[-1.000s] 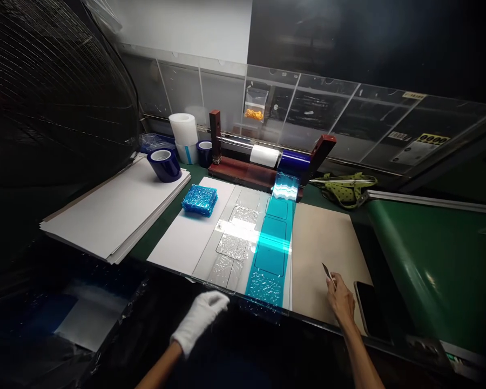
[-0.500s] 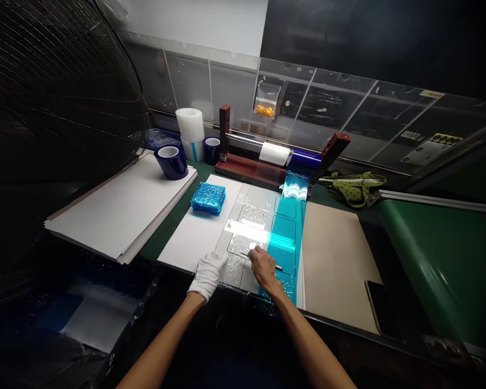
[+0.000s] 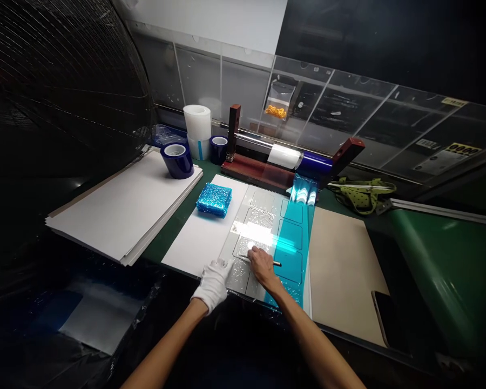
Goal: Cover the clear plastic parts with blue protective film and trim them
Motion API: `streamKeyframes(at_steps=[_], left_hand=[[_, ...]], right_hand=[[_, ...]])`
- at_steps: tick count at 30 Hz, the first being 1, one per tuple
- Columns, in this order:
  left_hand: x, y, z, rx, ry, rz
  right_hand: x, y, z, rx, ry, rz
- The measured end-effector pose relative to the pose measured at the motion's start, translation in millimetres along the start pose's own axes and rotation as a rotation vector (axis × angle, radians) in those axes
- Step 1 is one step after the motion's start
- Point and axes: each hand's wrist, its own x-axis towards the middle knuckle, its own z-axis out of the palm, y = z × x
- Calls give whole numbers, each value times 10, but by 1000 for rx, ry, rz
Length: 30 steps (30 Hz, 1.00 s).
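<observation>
Blue film [image 3: 290, 262] beside right grip [image 3: 262, 266], slim tool [image 3: 277, 263] inside

1. Yellow rectangular label [image 3: 464, 148], between 2 and 3 o'clock, on or behind the clear plastic panel [image 3: 245, 81]: bold black characters, rounded like zeros; exact reading uncertain.
2. Small whitish rectangular label [image 3: 426, 143], at the yellow one's 9 o'clock: dark print, illegible.
3. Cream strip label [image 3: 454, 101], panel's top edge, 2 o'clock: print illegible.
4. Flat see-through plastic sheet [image 3: 262, 202], mid-frame: small dark mark [image 3: 235, 228] toward 6 o'clock, unreadable.
</observation>
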Motion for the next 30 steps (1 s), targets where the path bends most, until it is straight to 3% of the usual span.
streamKeyframes(at_steps=[5, 13, 18, 23, 27, 30], left_hand=[[-157, -16, 172, -13, 69, 8], [-175, -174, 402, 38, 371, 141], [-221, -229, 376, 76, 538, 288], [-221, -291, 364, 77, 652, 389], [-102, -293, 344, 33, 691, 356], [74, -241, 183, -52, 661, 377]], right_hand=[[-256, 317, 0, -21, -23, 73], [-509, 646, -49, -4, -50, 154], [-686, 701, -106, 86, 0, 216], [-1042, 719, -134, 254, 61, 309], [-1306, 777, -150, 372, 91, 371], [-1456, 853, -158, 514, 135, 419]])
